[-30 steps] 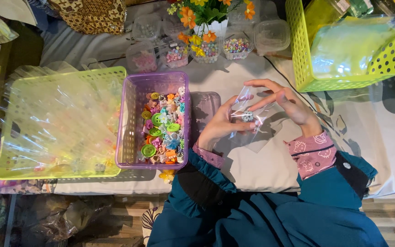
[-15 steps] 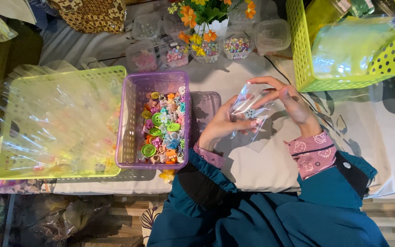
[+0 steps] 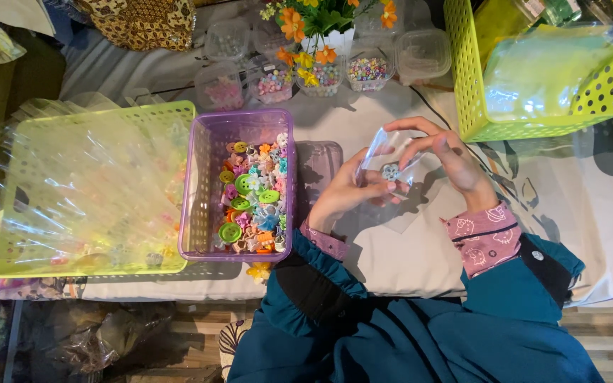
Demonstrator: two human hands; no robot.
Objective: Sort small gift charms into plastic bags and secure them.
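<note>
One small clear plastic bag (image 3: 391, 167) is pinched between both hands above the tabletop (image 3: 363, 120), with a pale blue flower-shaped button (image 3: 390, 171) showing through it. The left hand (image 3: 345, 190) closes its fingers (image 3: 384, 186) narrowly on the bag's lower left edge, just beside the button. The right hand (image 3: 448, 159) arches over the top, its fingers (image 3: 409, 128) curled down and gripping the bag's upper edge, so the button sits between the two sets of fingertips. Half a second ago the bag stood taller and more spread between the hands; now it is drawn lower and closer, and the right fingers have curled further over it. Left of the hands, a purple basket (image 3: 200, 184) holds a heap of coloured buttons (image 3: 253, 195). Further left, a green basket (image 3: 15, 213) is filled with clear bags. Behind stand small tubs of beads (image 3: 367, 69) and orange flowers (image 3: 294, 25), and a second green basket (image 3: 466, 85) at the right.
</note>
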